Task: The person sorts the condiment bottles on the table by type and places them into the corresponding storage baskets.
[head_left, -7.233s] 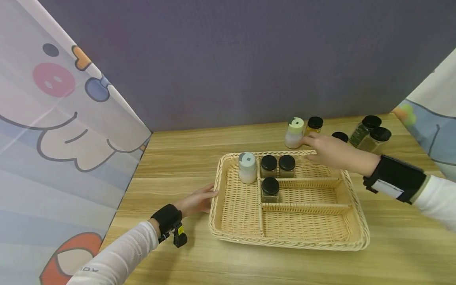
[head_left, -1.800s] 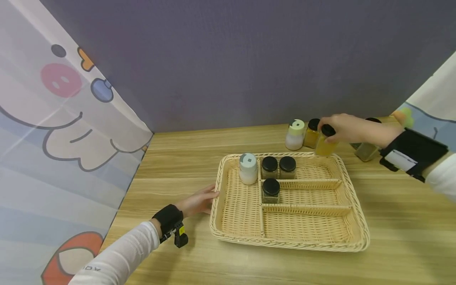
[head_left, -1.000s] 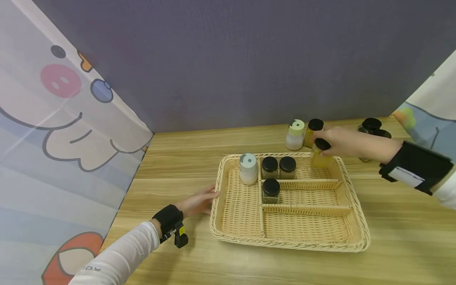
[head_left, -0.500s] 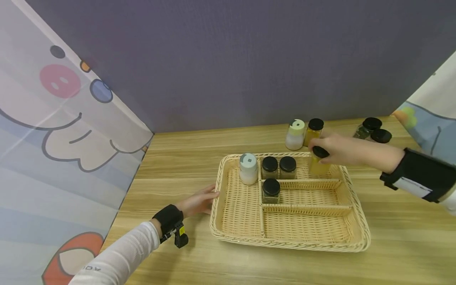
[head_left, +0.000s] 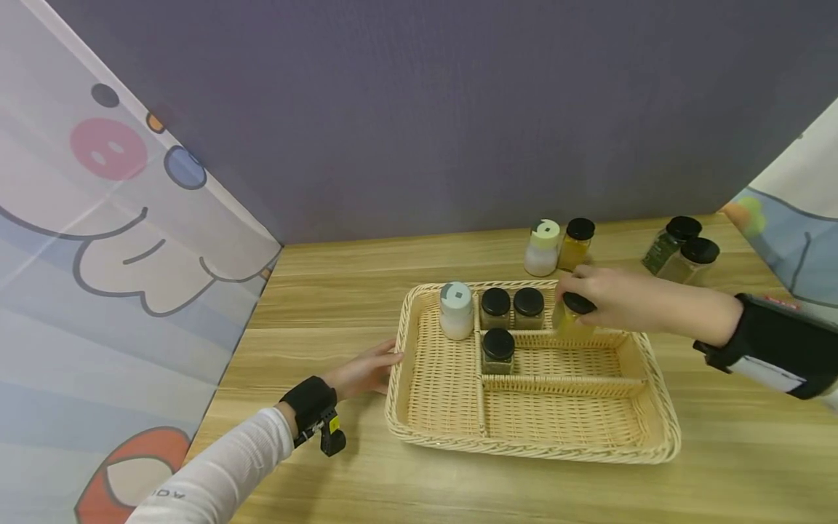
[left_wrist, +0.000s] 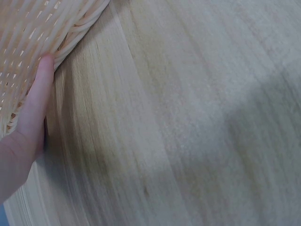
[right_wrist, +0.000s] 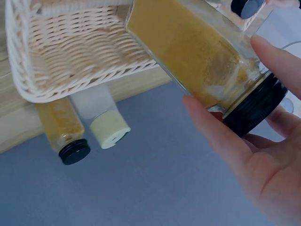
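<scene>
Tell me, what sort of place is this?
Probably a small screened-off booth for recording rather than a real kitchen, though I can't be sure: a plain grey backdrop rises behind the wooden table, a cartoon-printed cloth hangs at the left, and the person wears black wristbands.

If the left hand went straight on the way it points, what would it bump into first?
The wicker basket: the left hand has a fingertip against its side, so there is probably no gap to cross.
</scene>
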Tool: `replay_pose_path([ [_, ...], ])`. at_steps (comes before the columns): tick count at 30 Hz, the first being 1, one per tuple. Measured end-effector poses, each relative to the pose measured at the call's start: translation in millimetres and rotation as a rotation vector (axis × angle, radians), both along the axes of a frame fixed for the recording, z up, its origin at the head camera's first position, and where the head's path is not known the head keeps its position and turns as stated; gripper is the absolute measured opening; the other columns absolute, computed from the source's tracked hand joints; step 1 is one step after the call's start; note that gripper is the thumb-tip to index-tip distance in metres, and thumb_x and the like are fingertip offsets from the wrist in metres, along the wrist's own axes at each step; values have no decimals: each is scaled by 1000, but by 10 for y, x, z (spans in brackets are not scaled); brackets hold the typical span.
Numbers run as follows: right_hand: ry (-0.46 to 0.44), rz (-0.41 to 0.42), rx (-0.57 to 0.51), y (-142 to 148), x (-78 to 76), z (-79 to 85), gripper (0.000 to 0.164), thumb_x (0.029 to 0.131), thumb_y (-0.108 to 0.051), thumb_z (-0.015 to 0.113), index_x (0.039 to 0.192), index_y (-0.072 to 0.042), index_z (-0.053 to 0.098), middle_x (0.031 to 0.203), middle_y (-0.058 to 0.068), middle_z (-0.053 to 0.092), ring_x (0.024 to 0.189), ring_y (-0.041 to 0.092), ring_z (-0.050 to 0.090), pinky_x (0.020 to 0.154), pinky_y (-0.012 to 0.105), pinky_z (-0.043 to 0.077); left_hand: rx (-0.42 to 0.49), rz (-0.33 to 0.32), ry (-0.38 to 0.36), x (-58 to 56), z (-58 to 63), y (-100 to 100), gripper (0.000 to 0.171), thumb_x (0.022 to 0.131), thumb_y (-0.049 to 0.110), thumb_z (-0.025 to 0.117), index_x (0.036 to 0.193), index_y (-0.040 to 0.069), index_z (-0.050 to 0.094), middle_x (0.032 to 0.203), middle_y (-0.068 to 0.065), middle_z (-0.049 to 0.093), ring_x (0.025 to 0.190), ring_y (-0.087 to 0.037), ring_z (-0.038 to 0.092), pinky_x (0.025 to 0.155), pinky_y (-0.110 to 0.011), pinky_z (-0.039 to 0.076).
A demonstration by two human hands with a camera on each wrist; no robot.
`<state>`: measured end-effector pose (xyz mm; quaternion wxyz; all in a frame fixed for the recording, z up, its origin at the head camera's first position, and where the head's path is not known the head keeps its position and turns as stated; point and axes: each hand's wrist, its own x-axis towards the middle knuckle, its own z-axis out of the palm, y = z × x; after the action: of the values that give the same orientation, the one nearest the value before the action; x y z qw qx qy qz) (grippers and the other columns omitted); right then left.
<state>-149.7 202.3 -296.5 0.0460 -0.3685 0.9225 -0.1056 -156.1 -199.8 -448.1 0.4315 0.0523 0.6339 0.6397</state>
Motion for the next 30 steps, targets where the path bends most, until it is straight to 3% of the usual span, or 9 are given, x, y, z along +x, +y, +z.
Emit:
replay_pose_path([
  [5, -35, 5, -6, -48, 74, -4, 37, 69, -13, 74, 102, -14, 58, 92, 10, 54, 66, 17, 57, 53, 28, 47, -4, 3, 2, 1, 2, 0, 56, 95, 27, 37, 143, 18, 8, 139, -18, 31, 123, -32, 35, 88, -52, 39],
  [10, -1, 48, 9, -83, 131, -15, 36, 69, -17, 75, 100, -15, 56, 87, 4, 53, 59, 9, 50, 48, 23, 42, 2, 5, 3, 1, 2, -7, 57, 95, 27, 38, 143, 17, 8, 139, -18, 30, 124, -32, 33, 89, -52, 38],
  [19, 26, 117, -38, -156, 254, -31, 37, 67, -14, 76, 99, -14, 57, 88, 2, 52, 74, 16, 55, 57, 29, 47, 18, 6, -7, 20, 20, 9, 55, 96, 25, 35, 143, 16, 7, 138, -19, 30, 123, -33, 34, 89, -52, 38],
  [30, 24, 138, -64, -245, 388, -36, 35, 69, -14, 74, 99, -16, 56, 87, 3, 50, 60, 9, 53, 48, 19, 45, 18, 17, -18, 23, 30, 16, 58, 95, 27, 36, 143, 16, 6, 139, -19, 29, 124, -33, 33, 89, -53, 38],
])
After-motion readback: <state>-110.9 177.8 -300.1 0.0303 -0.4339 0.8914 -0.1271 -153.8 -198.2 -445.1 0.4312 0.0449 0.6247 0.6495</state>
